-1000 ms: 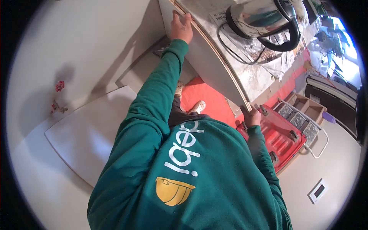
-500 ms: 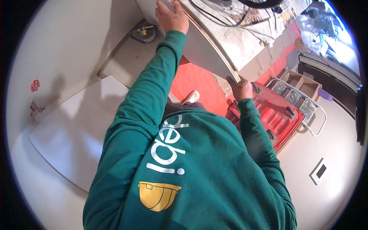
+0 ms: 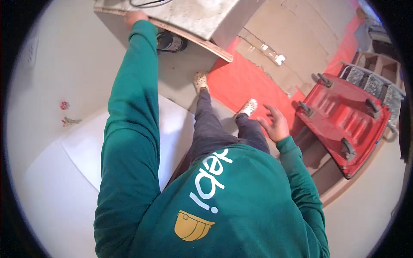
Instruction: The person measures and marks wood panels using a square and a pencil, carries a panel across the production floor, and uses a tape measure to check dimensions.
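Note:
A long board (image 3: 200, 41) with a bare wood edge runs along the near side of a white-topped unit (image 3: 189, 15). My left hand (image 3: 136, 18) is on the far left part of that edge, closed around it; its fingers are partly hidden and blurred. Away from the board, my right hand (image 3: 275, 124) hangs in the air, fingers spread and holding nothing. It is over the red floor covering (image 3: 236, 84), left of a red plastic tub (image 3: 344, 116) lying with its legs or handles outward. Below the board, a dark round container (image 3: 171, 42) shows in part.
A large white panel (image 3: 90, 150) leans or lies at my left. Red valve handles (image 3: 64, 105) stick out from the left wall. Cardboard sheeting (image 3: 301, 34) covers the far floor. A grey speckled rack (image 3: 374, 84) and wooden box (image 3: 378, 64) stand beyond the tub.
My right hand has let go of the board's edge and opened. My left hand is still on the edge. The board has shifted to the left in view, uncovering the dark container.

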The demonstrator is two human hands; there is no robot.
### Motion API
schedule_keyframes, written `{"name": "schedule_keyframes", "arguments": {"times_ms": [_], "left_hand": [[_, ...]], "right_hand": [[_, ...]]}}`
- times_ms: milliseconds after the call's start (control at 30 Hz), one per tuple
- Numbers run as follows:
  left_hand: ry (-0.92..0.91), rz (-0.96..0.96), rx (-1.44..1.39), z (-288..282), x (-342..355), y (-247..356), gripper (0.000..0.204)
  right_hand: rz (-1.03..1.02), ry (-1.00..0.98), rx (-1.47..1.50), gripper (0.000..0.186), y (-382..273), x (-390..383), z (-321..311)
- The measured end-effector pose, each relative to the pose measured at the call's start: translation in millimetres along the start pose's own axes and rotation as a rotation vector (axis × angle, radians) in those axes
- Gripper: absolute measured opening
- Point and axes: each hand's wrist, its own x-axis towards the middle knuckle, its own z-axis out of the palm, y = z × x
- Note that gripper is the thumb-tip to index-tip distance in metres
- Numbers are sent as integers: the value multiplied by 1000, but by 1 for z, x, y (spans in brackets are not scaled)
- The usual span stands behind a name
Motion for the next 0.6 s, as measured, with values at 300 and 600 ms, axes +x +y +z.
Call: {"name": "schedule_keyframes", "arguments": {"times_ms": [300, 600], "left_hand": [[234, 135, -244, -38, 63, -77, 44], [12, -138, -807, -51, 23, -53, 47]], "right_hand": [[620, 43, 273, 49, 294, -152, 57], [673, 150, 668, 66, 298, -40, 108]]}}
